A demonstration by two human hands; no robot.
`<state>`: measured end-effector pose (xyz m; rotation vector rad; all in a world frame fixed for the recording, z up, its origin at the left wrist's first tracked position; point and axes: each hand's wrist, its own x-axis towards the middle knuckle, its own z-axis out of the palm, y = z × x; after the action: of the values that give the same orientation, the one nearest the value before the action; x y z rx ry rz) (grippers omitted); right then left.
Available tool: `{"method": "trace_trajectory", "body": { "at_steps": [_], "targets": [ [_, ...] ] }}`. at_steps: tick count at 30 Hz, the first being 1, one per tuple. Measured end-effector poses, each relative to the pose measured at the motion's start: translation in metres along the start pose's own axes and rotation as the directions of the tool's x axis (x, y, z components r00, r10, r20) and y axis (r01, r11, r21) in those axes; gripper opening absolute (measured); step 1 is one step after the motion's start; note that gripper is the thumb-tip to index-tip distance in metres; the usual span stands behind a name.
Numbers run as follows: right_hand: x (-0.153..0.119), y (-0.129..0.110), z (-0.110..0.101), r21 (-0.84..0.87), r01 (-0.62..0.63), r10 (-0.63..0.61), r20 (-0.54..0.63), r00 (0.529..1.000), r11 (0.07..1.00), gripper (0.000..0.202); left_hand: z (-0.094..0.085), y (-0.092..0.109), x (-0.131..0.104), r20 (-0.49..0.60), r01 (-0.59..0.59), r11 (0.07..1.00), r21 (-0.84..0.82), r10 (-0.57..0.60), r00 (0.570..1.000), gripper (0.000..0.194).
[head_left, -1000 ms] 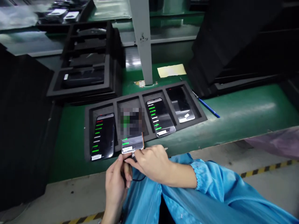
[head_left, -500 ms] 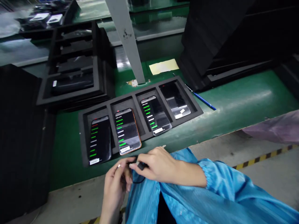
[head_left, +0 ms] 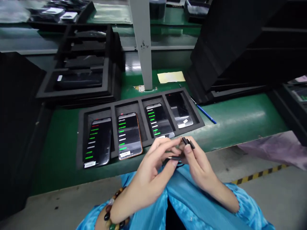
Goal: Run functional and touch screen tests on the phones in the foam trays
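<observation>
My right hand (head_left: 199, 163) pinches a small black cable connector (head_left: 188, 142) between thumb and fingers. My left hand (head_left: 154, 169), a beaded bracelet on its wrist, has its thumb and fingers closed on another dark piece (head_left: 175, 157), apparently part of the same cable. A loop of thin black cable (head_left: 179, 164) hangs between the hands. Just beyond them lies a black foam tray (head_left: 141, 95) holding several phones: a dark one (head_left: 98, 140) at left, an orange-edged one (head_left: 129, 135), a third (head_left: 159, 119) with green text, and a mostly dark-screened one (head_left: 179, 108) at right.
A blue pen (head_left: 206, 114) lies right of the tray, near a yellow paper (head_left: 171, 77). Stacked black trays (head_left: 105, 80) stand behind left, and a tall black stack (head_left: 225, 51) behind right. A grey post (head_left: 141, 41) rises from the green bench (head_left: 244, 111).
Both hands have moved right and upward in view, toward the third phone, while still handling the black cable pieces. The camera view has shifted slightly; the phones stay in their tray.
</observation>
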<state>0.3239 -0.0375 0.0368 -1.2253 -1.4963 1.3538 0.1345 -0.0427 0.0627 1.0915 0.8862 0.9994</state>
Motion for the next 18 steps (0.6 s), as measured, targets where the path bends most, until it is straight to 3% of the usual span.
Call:
{"method": "trace_trajectory", "body": {
  "at_steps": [3, 6, 10, 12, 15, 18],
  "targets": [
    [0.011, -0.016, -0.033, -0.107, 0.048, -0.056, -0.071, 0.996, 0.993, 0.042, -0.005, 0.005, 0.004, -0.070, -0.053, 0.998, 0.015, 0.054, 0.996, 0.048],
    [0.041, -0.036, -0.074, -0.337, 0.026, -0.090, -0.176, 0.980, 0.941, 0.036, -0.020, 0.009, 0.001, -0.153, -0.076, 0.994, 0.081, 0.087, 0.984, 0.040],
    [0.113, -0.046, -0.111, -0.695, 0.014, -0.269, -0.260, 0.927, 0.719, 0.035, -0.038, 0.007, -0.005, -0.222, -0.082, 0.986, 0.144, 0.113, 0.968, 0.030],
    [0.157, -0.040, -0.115, -0.811, -0.007, -0.311, -0.232, 0.922, 0.585, 0.033, -0.042, 0.004, -0.009, -0.237, -0.078, 0.985, 0.155, 0.113, 0.965, 0.028],
    [0.217, -0.024, -0.107, -0.901, -0.126, -0.217, -0.233, 0.948, 0.416, 0.037, -0.045, -0.001, -0.016, -0.235, -0.062, 0.986, 0.152, 0.097, 0.967, 0.027],
    [0.259, -0.011, -0.094, -0.917, -0.182, -0.144, -0.246, 0.959, 0.354, 0.044, -0.048, -0.006, -0.022, -0.220, -0.040, 0.988, 0.146, 0.072, 0.973, 0.028]
  ]
}}
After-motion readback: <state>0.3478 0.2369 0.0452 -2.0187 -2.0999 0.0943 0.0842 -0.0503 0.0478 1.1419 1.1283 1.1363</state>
